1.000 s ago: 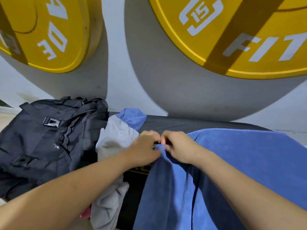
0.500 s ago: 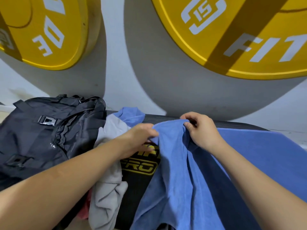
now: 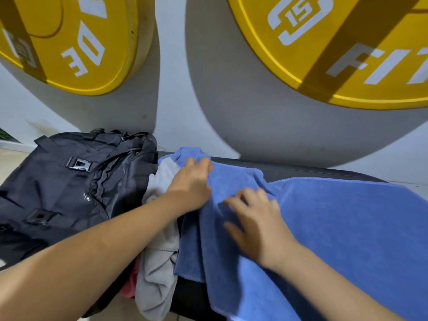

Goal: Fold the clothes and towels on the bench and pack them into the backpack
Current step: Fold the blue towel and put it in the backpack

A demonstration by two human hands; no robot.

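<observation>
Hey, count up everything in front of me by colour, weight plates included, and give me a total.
Yellow: 2 round weight plates
Black: 2, fabric backpack, padded bench
Blue: 1 terry towel; its far corner may be a second piece
Grey: 1 crumpled garment
Pink: 1 cloth scrap
Total: 7

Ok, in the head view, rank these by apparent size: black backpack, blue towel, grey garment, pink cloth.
1. blue towel, though nearness to the camera enlarges it
2. black backpack
3. grey garment
4. pink cloth, mostly hidden
</observation>
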